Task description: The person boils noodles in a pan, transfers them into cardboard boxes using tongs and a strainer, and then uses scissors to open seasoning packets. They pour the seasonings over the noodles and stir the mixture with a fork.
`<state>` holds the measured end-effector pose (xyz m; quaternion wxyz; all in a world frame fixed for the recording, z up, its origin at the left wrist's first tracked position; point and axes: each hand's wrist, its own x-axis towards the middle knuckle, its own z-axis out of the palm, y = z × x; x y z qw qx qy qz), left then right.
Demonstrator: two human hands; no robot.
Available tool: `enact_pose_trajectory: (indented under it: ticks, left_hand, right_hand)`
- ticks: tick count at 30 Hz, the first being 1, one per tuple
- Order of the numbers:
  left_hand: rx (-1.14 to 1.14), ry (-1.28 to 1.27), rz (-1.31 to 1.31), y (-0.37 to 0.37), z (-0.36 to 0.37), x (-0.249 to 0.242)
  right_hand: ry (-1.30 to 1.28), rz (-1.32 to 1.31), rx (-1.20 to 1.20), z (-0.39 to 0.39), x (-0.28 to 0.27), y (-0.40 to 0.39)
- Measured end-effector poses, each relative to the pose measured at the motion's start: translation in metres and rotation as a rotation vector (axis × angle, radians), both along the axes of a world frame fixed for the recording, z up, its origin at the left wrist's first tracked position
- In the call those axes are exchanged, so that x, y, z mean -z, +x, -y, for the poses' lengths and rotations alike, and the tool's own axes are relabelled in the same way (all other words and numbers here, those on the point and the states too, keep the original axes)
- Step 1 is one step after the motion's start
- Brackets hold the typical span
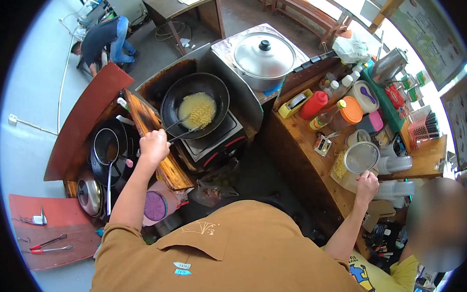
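Note:
My left hand (155, 147) is closed around what look like metal tongs (178, 124), whose two arms reach over the rim of a black wok (169, 98). Curly yellow noodles (201, 115) lie in yellowish liquid in the wok, and the tips of the tongs are among them. The wok sits on a gas stove (218, 138). Over on the right, my right hand (367, 187) grips the handle of a round mesh strainer (361, 157). The strainer is over the wooden counter, beside a sheet of paper (345, 182) with more noodles (339, 167) on it.
A large lidded pot (264, 57) stands behind the stove. Bottles, a red squeeze bottle (314, 104) and plastic cups (394, 188) crowd the counter (305, 143). Pans (108, 144) sit at left. One person (106, 41) bends down at back left; another, in yellow (388, 280), is at right.

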<state>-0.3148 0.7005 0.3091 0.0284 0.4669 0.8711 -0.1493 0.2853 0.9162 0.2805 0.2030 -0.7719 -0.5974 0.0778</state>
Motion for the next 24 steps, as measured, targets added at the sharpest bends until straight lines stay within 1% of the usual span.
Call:
enact_pose_trajectory:
  ticks: [2, 3, 4, 5, 7, 8, 10, 11, 14, 15, 17, 21, 24]
  left_hand:
    - [0.04, 0.048, -0.003, -0.007, -0.004, 0.033]
    - [0.089, 0.102, -0.061, -0.01, -0.01, 0.047]
    - [0.041, 0.084, -0.029, -0.016, -0.019, 0.056]
    - [-0.004, 0.068, 0.004, -0.024, -0.031, 0.063]
    - [-0.068, 0.073, 0.044, -0.039, -0.049, 0.072]
    - [-0.095, 0.094, 0.051, -0.046, -0.056, 0.076]
    - [-0.107, 0.135, 0.031, -0.054, -0.066, 0.073]
    - [-0.094, 0.169, 0.006, -0.059, -0.068, 0.074]
    - [-0.073, 0.189, -0.035, -0.074, -0.064, 0.068]
    - [-0.063, 0.2, -0.056, -0.078, -0.062, 0.065]
    - [-0.005, 0.186, -0.099, -0.085, -0.05, 0.054]
    - [0.044, 0.202, -0.168, -0.091, -0.022, 0.028]
    - [0.261, 0.198, -0.226, -0.088, -0.007, 0.018]
  right_hand:
    - [0.011, -0.022, -0.01, 0.001, -0.002, -0.013]
    - [0.014, -0.077, -0.052, 0.001, -0.003, -0.018]
    - [0.016, -0.133, -0.092, 0.002, -0.004, -0.024]
    - [0.017, -0.128, -0.094, 0.003, -0.003, -0.03]
    - [-0.049, -0.377, -0.106, 0.006, -0.002, -0.046]
    - [-0.049, -0.372, -0.107, 0.008, -0.004, -0.055]
    - [-0.114, -0.609, -0.151, 0.018, -0.013, -0.08]
    - [-0.118, -0.606, -0.152, 0.022, -0.016, -0.092]
    - [-0.19, -0.741, -0.315, 0.033, -0.019, -0.128]
    - [-0.19, -0.741, -0.31, 0.037, -0.021, -0.141]
    - [-0.291, -0.876, -0.394, 0.046, -0.025, -0.171]
    - [-0.375, -0.888, -0.48, 0.053, -0.02, -0.218]
    - [-0.424, -0.834, -0.548, 0.058, -0.012, -0.239]
